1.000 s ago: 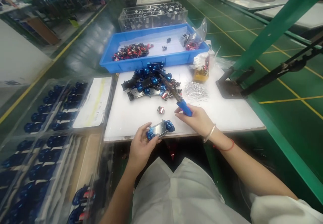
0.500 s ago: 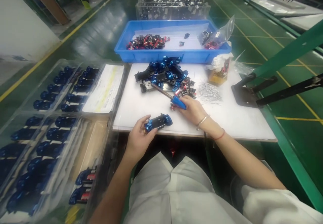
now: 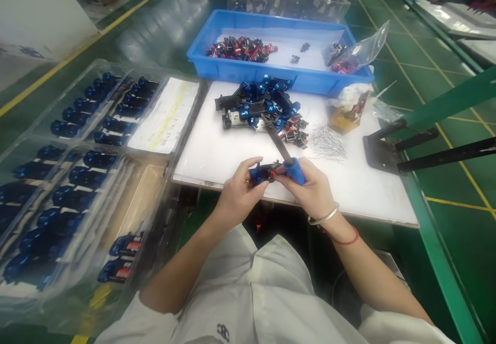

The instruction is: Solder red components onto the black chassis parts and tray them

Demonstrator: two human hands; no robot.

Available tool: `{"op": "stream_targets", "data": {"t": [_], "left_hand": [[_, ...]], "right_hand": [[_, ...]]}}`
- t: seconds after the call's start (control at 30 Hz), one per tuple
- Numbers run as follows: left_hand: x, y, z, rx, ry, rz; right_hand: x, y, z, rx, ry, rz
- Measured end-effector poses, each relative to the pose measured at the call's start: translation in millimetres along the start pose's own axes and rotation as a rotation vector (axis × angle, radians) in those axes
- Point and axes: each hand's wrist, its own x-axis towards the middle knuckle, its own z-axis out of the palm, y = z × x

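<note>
In the head view, my left hand point(image 3: 239, 194) grips one end of a small blue-and-black toy car chassis point(image 3: 257, 175) above the table's front edge. My right hand point(image 3: 314, 189) is closed around the blue handle of a soldering iron point(image 3: 279, 143), whose long metal shaft points away toward the pile. Its thumb and finger also meet at a small red-and-black part point(image 3: 273, 174) against the chassis. Beyond lies a heap of blue-and-black car chassis point(image 3: 259, 107), with small red-and-black parts point(image 3: 295, 132) to its right. Thin silver wire pieces point(image 3: 328, 141) are spread beside them.
A blue bin point(image 3: 271, 73) with small parts and a plastic bag stands at the table's back. An amber holder point(image 3: 344, 121) sits at right, near a black-footed green stand point(image 3: 383, 150). Clear trays point(image 3: 127, 173) of blue chassis line the left, with a paper sheet point(image 3: 165, 116).
My right hand came toward me from the small parts and now meets the chassis with a red part. My left hand moved right and slightly up with the chassis. The view shifted too.
</note>
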Motion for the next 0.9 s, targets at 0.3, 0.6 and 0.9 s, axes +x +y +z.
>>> {"op": "stream_targets", "data": {"t": [0.3, 0.6, 0.9], "left_hand": [[-7, 13, 11.1, 0.147, 0.005, 0.112], [-7, 16, 15.4, 0.299, 0.034, 0.291], [-8, 17, 14.6, 0.189, 0.027, 0.230]], "right_hand": [[-14, 7, 0, 0.027, 0.104, 0.023], [-18, 5, -1, 0.036, 0.153, 0.070], [-16, 0, 0, 0.059, 0.145, 0.072]]}}
